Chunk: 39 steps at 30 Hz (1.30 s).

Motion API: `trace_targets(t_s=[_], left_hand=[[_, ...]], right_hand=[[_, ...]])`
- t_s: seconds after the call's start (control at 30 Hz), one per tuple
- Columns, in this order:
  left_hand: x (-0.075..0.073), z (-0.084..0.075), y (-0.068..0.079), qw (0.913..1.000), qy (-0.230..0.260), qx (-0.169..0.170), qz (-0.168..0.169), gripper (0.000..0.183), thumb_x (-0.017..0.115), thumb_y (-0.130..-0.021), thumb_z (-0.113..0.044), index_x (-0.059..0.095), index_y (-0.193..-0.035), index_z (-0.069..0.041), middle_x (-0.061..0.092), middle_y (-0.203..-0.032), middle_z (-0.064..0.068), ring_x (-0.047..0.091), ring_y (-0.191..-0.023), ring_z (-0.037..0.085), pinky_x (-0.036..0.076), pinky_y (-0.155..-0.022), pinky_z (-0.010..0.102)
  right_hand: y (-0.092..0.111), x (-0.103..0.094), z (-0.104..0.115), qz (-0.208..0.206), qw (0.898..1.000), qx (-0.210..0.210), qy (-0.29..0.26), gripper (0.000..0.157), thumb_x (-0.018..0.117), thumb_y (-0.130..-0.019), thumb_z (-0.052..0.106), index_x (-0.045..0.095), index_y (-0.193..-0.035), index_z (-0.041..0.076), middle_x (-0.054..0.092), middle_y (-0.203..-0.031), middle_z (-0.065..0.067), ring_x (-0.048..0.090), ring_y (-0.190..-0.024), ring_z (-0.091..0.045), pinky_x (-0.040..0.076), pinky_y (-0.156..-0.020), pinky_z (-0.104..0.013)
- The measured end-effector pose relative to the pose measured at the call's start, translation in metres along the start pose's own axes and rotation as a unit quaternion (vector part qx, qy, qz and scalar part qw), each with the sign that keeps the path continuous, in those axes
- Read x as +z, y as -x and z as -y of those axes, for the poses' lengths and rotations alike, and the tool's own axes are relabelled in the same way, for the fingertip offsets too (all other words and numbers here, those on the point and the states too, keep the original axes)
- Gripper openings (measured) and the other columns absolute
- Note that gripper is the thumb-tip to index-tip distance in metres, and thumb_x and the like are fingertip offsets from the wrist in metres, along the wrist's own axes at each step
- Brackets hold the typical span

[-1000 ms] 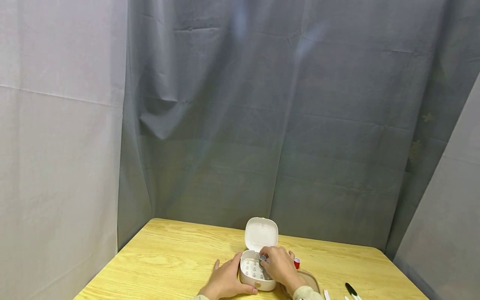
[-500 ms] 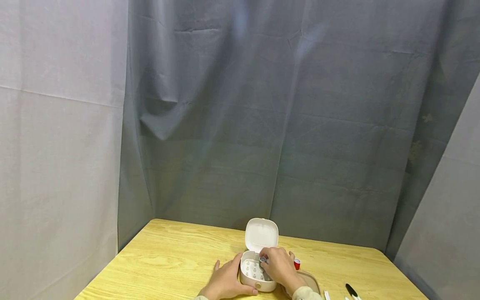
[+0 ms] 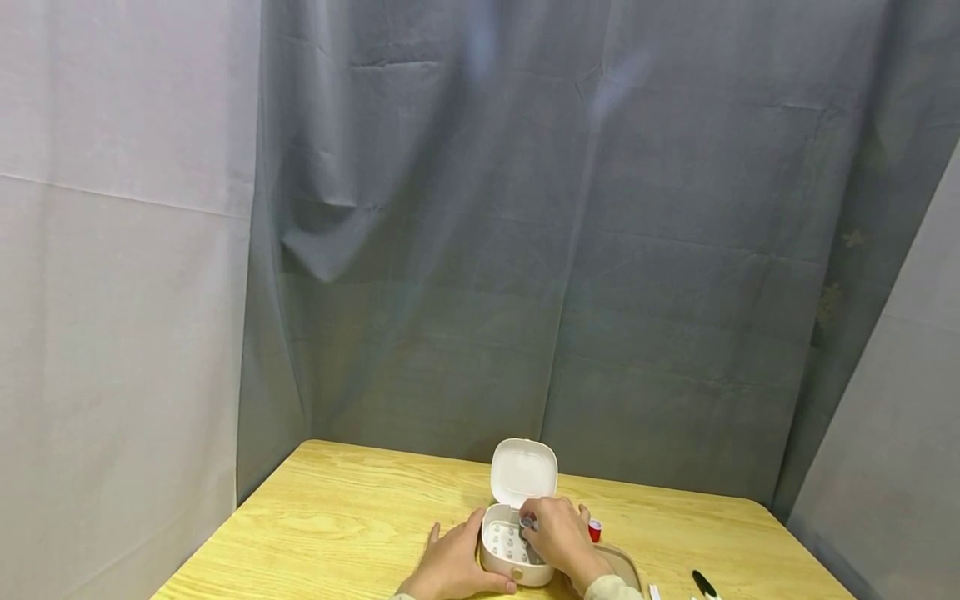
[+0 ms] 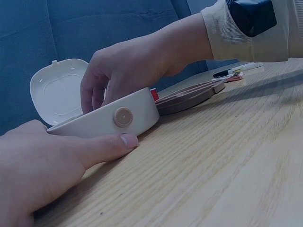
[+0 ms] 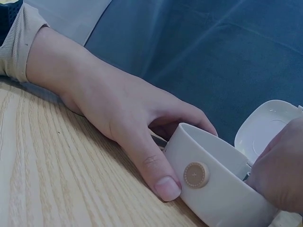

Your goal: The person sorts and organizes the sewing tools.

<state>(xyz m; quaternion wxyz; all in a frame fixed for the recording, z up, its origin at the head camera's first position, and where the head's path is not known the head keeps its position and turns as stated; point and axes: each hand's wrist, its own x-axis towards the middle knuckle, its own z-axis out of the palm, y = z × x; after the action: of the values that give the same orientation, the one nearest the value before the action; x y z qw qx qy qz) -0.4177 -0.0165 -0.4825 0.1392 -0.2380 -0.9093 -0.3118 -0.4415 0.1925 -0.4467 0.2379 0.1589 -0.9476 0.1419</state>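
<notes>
A cream sewing box [image 3: 498, 567] with a round tan button on its front stands on the wooden table, its lid [image 3: 523, 472] tipped back. Rows of small pegs show on the box floor. My left hand [image 3: 452, 560] grips the box from the left, thumb along the front wall below the button [image 4: 123, 117]. Reaching in from the right, my right hand [image 3: 558, 533] pinches a grey thread spool [image 3: 527, 525] among the pegs. In both wrist views the box wall and my fingers hide the spool's lower end.
Right behind my right hand stands a red thread spool [image 3: 595, 531]. A brown tray [image 3: 621, 564] lies to the right of the box, partly under my forearm. Farther right are a black-and-white tool [image 3: 703, 582] and a small white item [image 3: 654, 592].
</notes>
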Motion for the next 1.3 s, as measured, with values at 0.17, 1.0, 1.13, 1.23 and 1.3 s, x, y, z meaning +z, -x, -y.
trace_targets(t_s=[0.17,1.0,1.13,1.23,1.3], left_hand=[[-0.0001,-0.0017,-0.0004,1.0000,0.006,0.001,0.003,0.114,0.087,-0.064,-0.071,0.046,-0.150,-0.009,0.067,-0.134,0.006,0.060,-0.125,0.025,0.021,-0.108,0.079],[-0.0009,0.0008,-0.0014,0.9999,0.010,-0.006,0.004,0.114,0.087,-0.064,-0.071,0.046,-0.152,-0.010,0.066,-0.135,0.006,0.060,-0.125,0.026,0.021,-0.108,0.079],[-0.0017,0.0006,-0.0007,0.9999,0.010,-0.007,0.003,0.114,0.087,-0.064,-0.071,0.046,-0.151,-0.009,0.066,-0.134,0.007,0.060,-0.125,0.027,0.021,-0.108,0.078],[-0.0019,0.0006,-0.0002,0.9999,0.010,-0.008,0.003,0.115,0.087,-0.064,-0.071,0.046,-0.151,-0.009,0.066,-0.135,0.008,0.060,-0.126,0.027,0.021,-0.109,0.078],[-0.0019,0.0009,-0.0005,0.9999,0.010,-0.007,0.003,0.115,0.087,-0.064,-0.071,0.046,-0.152,-0.009,0.065,-0.136,0.008,0.060,-0.126,0.028,0.021,-0.108,0.078]], right_hand=[[-0.0002,-0.0008,-0.0011,0.002,1.000,-0.002,0.003,0.019,0.091,-0.075,0.014,0.078,-0.088,0.021,0.069,-0.083,0.010,0.064,-0.087,-0.028,0.034,-0.089,-0.084],[-0.0010,-0.0015,0.0011,-0.008,1.000,-0.006,0.005,0.020,0.091,-0.075,0.014,0.078,-0.087,0.022,0.070,-0.084,0.008,0.064,-0.088,-0.028,0.034,-0.088,-0.085],[-0.0010,-0.0030,0.0022,-0.008,1.000,-0.005,0.001,0.020,0.091,-0.075,0.014,0.078,-0.088,0.022,0.070,-0.084,0.009,0.064,-0.088,-0.027,0.034,-0.089,-0.084],[-0.0015,-0.0048,0.0022,-0.006,1.000,-0.001,-0.013,0.019,0.090,-0.076,0.013,0.078,-0.088,0.022,0.071,-0.085,0.009,0.065,-0.088,-0.026,0.035,-0.089,-0.083],[-0.0019,-0.0067,0.0017,-0.006,1.000,-0.001,-0.024,0.018,0.089,-0.076,0.012,0.078,-0.088,0.022,0.072,-0.086,0.009,0.066,-0.088,-0.024,0.038,-0.087,-0.081]])
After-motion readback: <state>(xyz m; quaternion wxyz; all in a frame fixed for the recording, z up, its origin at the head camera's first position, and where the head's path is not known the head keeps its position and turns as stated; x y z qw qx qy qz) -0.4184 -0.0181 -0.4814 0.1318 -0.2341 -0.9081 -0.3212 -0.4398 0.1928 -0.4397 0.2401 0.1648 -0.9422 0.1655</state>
